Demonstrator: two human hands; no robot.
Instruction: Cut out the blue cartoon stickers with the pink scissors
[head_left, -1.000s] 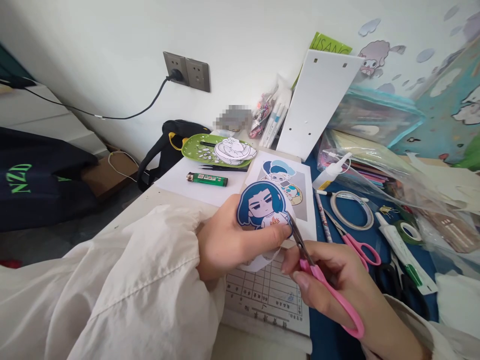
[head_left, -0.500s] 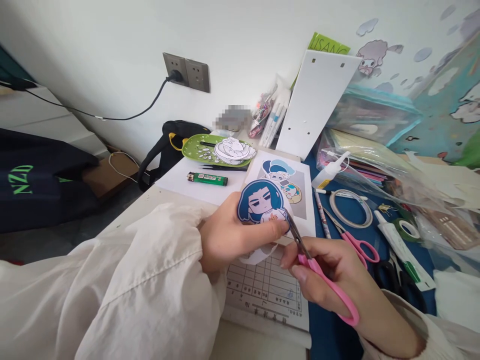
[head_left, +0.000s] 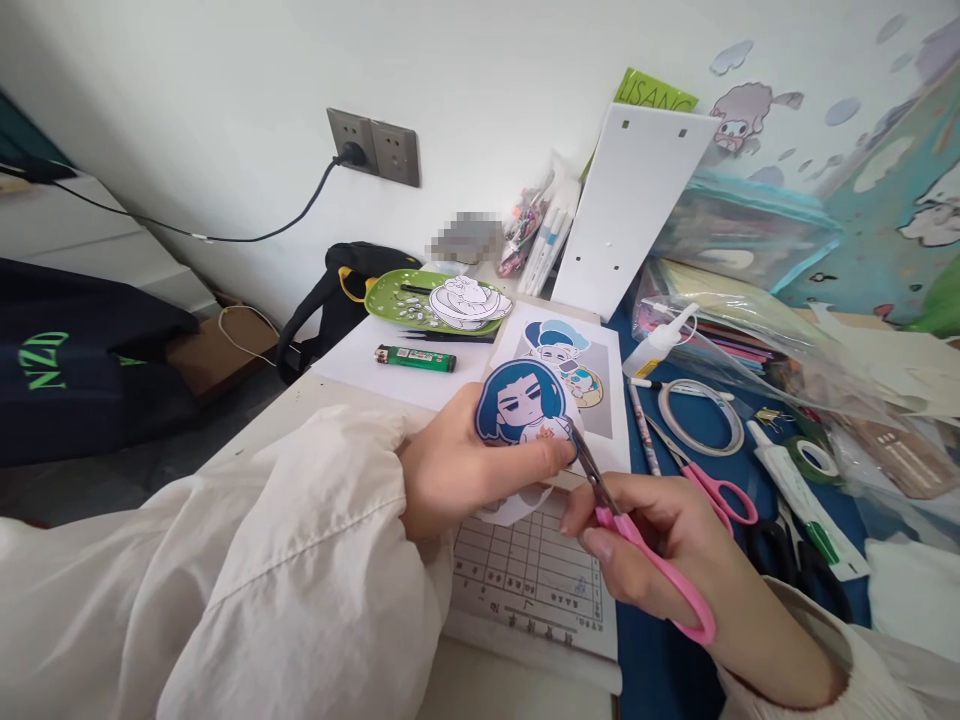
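A blue-haired cartoon paper cutout (head_left: 523,395) is pinched between the thumb and fingers of my left hand (head_left: 480,460). Pink-handled scissors (head_left: 637,545) are in my right hand (head_left: 667,550), with fingers around the handles. Their blades meet the cutout's right edge beside my left thumb. A curled white paper strip (head_left: 517,508) hangs below my left hand, over a printed form (head_left: 525,580). Behind the cutout lies a printed sheet (head_left: 611,365) with more cartoon figures.
A green tray (head_left: 386,298) with paper pieces and a green lighter (head_left: 416,359) lie beyond my left hand. To the right are a glue bottle (head_left: 660,345), another pink scissors (head_left: 720,490), black-handled scissors (head_left: 806,575), a tape roll (head_left: 817,458) and a coiled ring (head_left: 701,450).
Both hands have barely moved. The white paper strip below the cutout has shifted slightly, and the scissors sit almost in the same place at its edge.
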